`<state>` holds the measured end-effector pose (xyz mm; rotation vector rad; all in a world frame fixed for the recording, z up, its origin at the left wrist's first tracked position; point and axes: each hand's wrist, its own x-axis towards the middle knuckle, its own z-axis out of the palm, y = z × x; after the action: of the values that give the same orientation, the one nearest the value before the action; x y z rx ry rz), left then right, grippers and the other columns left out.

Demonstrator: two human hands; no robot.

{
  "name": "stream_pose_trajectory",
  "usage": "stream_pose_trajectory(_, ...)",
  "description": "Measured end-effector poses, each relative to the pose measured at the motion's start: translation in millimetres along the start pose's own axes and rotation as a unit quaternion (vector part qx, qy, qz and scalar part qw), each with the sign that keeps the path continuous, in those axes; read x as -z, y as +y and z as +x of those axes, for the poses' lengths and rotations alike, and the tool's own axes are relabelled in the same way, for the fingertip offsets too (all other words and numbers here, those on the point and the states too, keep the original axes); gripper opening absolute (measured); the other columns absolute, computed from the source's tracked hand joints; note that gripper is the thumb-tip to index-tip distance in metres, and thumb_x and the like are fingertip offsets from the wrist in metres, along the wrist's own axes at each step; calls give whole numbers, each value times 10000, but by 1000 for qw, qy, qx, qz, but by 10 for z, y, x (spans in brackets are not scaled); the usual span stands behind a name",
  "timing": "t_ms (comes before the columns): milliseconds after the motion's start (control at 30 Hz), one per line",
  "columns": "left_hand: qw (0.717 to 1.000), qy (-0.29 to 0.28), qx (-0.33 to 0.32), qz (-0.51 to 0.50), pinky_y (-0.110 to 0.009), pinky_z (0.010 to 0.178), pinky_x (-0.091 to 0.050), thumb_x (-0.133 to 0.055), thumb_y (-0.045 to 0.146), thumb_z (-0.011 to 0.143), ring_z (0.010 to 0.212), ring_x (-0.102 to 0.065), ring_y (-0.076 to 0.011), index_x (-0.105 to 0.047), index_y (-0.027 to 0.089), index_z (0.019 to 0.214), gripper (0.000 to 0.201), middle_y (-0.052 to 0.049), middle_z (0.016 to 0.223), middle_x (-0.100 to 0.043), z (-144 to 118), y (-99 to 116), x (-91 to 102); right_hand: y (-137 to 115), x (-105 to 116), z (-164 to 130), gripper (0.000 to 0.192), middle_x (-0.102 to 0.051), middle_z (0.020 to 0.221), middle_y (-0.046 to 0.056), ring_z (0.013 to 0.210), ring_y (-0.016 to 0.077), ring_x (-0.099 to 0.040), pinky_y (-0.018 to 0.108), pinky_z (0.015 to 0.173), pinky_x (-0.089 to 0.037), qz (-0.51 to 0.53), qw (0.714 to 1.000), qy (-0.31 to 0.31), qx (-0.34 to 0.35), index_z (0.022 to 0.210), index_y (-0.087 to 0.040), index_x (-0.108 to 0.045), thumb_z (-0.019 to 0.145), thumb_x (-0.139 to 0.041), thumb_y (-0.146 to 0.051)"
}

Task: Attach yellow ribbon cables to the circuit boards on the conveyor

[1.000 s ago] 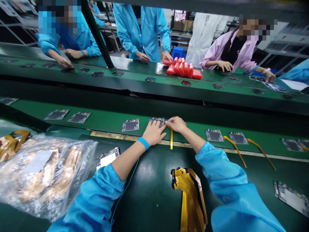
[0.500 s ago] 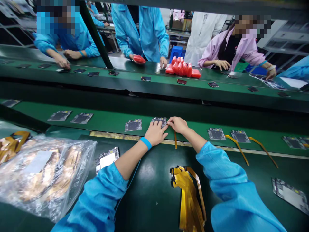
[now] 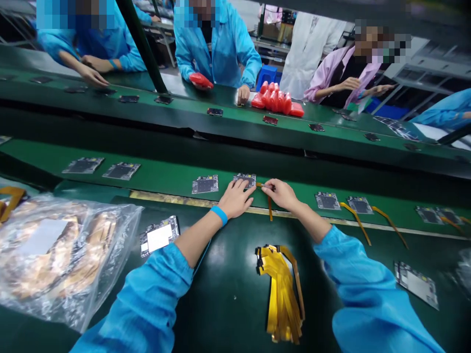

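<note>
While left hand [image 3: 235, 198] lies flat on circuit board [image 3: 246, 179], right hand [image 3: 281, 194] pinches ribbon cable [image 3: 270, 208]

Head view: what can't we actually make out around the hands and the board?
- Cable end at circuit board: too small to tell if seated; right hand covers it.
- Board's near edge: under left hand fingers.
- Plastic bag contents: blurred by film, cut by left edge.
- Orange flex cable: thin, partly hidden.

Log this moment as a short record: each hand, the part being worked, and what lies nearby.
left hand: flat on the circuit board, on the green belt
right hand: pinching the end of a yellow flex strip at the board's right edge
nearby: stack of yellow strips; plastic bag; spare board
</note>
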<state>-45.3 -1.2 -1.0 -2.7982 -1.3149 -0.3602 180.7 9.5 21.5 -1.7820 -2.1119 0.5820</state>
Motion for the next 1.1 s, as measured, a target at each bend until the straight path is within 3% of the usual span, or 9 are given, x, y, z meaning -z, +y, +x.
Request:
stream_pose_trajectory(100,1000,12,-7,-14,-488,1086,-386,-491,341,1035,1275,-508,-332,-618,193,1423,435,-164,1361,-608,11,28,34,144,98,-357,215,-722,867,23,781,180,-638,270,714,-450,64,997,-37,13,1027,-194,-732,943,-680,-384)
stream_pose_trajectory(233,1000,15,-8,-22,-500,1051,-383,-485,314,1027,1238,-510,-340,-634,179,1388,414,-171,1322,-610,20,55,55,242,301,-892,383,-693,791,32,730,181,-602,289,679,-445,131,984,-115,26,818,-182,-709,931,-663,-545)
stream_pose_trajectory(400,999,14,-1,-31,-488,997,-389,-475,309,1030,1225,-514,-343,-659,180,1343,385,-173,1299,-608,23,64,58,241,426,-1331,384,-736,923,72,811,201,-654,301,709,-481,161,965,-205,18,948,-193,-793,902,-729,-569)
stream_pose_trajectory(500,1000,13,-1,-25,-485,989,-386,-469,297,1030,1224,-516,-345,-668,176,1318,370,-172,1292,-613,27,68,67,223,381,-1431,335,-728,954,67,827,203,-651,294,695,-466,135,965,-225,19,980,-211,-796,843,-806,-516)
stream_pose_trajectory(667,999,14,3,-35,-486,977,-388,-497,291,1021,1219,-522,-352,-686,169,1275,340,-176,1263,-621,31,66,59,218,350,-1473,385,-705,897,55,796,191,-621,287,692,-454,148,958,-245,-3,803,-195,-706,837,-788,-569)
stream_pose_trajectory(800,998,23,9,-52,-475,971,-382,-514,286,1015,1207,-526,-346,-699,190,1252,315,-168,1260,-618,31,55,34,262,505,-1505,457,-675,790,28,689,165,-561,278,630,-425,199,944,-257,-53,818,-198,-661,841,-763,-643)
stream_pose_trajectory(967,998,22,8,-50,-476,968,-384,-507,284,1019,1223,-522,-351,-705,179,1245,318,-173,1285,-614,37,54,23,236,781,-1535,497,-624,721,10,649,147,-517,276,613,-423,238,938,-242,-68,791,-196,-640,828,-768,-675)
stream_pose_trajectory(1100,999,17,8,-44,-479,976,-387,-505,284,1022,1232,-523,-352,-701,167,1258,329,-184,1306,-615,38,59,28,91,781,-1503,473,-639,720,14,646,140,-521,276,623,-444,264,926,-263,-51,803,-186,-680,828,-793,-644)
